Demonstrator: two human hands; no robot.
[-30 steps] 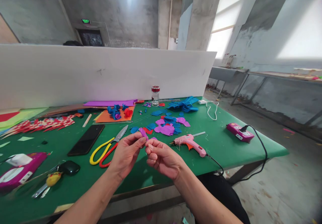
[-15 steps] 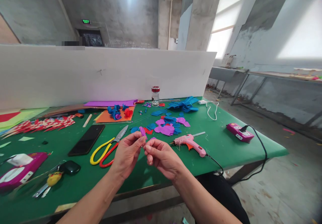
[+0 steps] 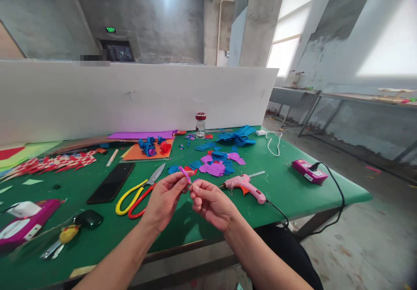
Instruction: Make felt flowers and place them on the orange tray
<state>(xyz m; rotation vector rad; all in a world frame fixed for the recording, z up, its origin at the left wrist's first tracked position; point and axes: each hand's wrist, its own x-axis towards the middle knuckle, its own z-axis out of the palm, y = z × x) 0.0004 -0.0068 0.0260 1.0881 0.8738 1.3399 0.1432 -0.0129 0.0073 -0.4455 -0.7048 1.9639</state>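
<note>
Your left hand (image 3: 167, 196) pinches the purple strip (image 3: 184, 173) above the green table (image 3: 293, 151), between your two hands. Your right hand (image 3: 210, 201) has its fingertips at the strip's lower end; whether they pinch it, I cannot tell. Behind, the clear jar (image 3: 200, 128) stands upright near the board (image 3: 163, 97), red lid (image 3: 201, 116) on, contents too small to tell.

Head camera: worn on the person's head, facing forward and down.
Left hand (image 3: 165, 197), right hand (image 3: 212, 204): near the lens, below centre, seen from behind.
Green table (image 3: 293, 198): viewed from above its near edge.
White panel (image 3: 163, 97): beyond the table, faced nearly square-on.
Concrete wall (image 3: 163, 16): farther off, above the panel.
</note>
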